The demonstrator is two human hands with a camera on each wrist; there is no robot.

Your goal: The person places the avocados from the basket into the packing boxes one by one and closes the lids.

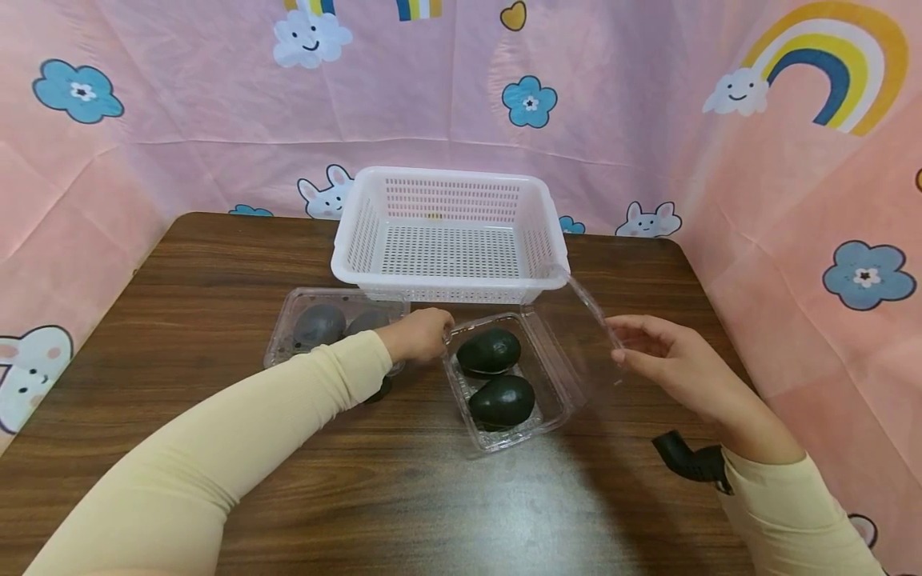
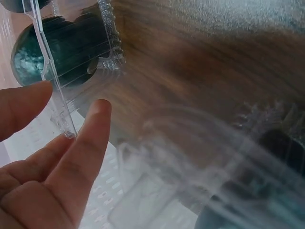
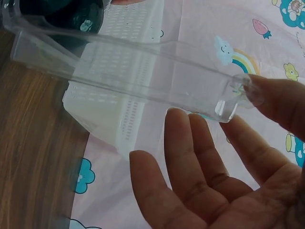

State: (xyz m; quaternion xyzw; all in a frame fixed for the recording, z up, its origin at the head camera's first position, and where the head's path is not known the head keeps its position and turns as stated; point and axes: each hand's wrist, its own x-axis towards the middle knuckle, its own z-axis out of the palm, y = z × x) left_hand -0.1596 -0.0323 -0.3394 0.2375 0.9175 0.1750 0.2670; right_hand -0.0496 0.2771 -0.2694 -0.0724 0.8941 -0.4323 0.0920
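Observation:
A clear plastic clamshell box (image 1: 481, 448) holds two dark green avocados (image 1: 502, 402) in its base. My left hand (image 1: 421, 333) pinches the left rim of that base between thumb and fingers, as the left wrist view shows. The lid (image 1: 587, 298) stands raised on the right side of the base. By its free edge my right hand (image 1: 673, 364) pinches it, thumb on one side and a fingertip on the other. Behind my left forearm sits a second clamshell box (image 1: 284, 308), its lid over dark avocados (image 1: 319, 326); the forearm partly hides it.
At the back of the wooden table (image 1: 346, 496) stands a white perforated basket (image 1: 450, 282), just beyond both boxes. A small dark object (image 1: 379, 390) shows below my left wrist. Patterned pink cloth (image 1: 432, 104) hangs around the table's back and sides.

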